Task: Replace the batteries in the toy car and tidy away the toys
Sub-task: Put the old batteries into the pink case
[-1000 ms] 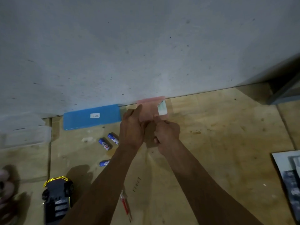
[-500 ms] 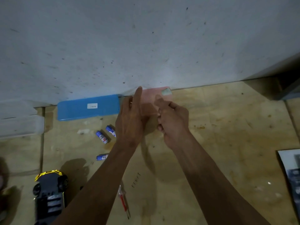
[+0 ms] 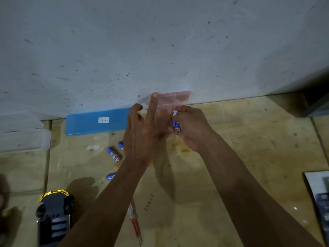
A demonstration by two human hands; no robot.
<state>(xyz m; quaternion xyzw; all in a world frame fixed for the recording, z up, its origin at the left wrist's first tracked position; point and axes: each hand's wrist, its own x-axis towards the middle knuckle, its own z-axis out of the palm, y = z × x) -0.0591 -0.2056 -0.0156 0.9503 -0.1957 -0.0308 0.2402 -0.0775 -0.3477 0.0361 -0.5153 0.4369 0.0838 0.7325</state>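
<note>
My left hand holds a pink see-through plastic case up against the wall, index finger stretched along it. Beside it, my right hand is closed around blue batteries, whose ends poke out by the thumb. Three more blue batteries lie loose on the wooden floor, left of my left wrist. The black toy car with yellow trim lies belly up at the lower left, its battery bay exposed. A red-handled screwdriver lies on the floor under my left forearm.
A flat blue case with a white label rests against the grey wall. A white step juts out at the left. A printed sheet lies at the right edge. Plywood flooring stretches to the right.
The pink case has been lifted higher against the wall. My right hand, earlier pinching at the case, now holds blue batteries. The view has tilted slightly.
</note>
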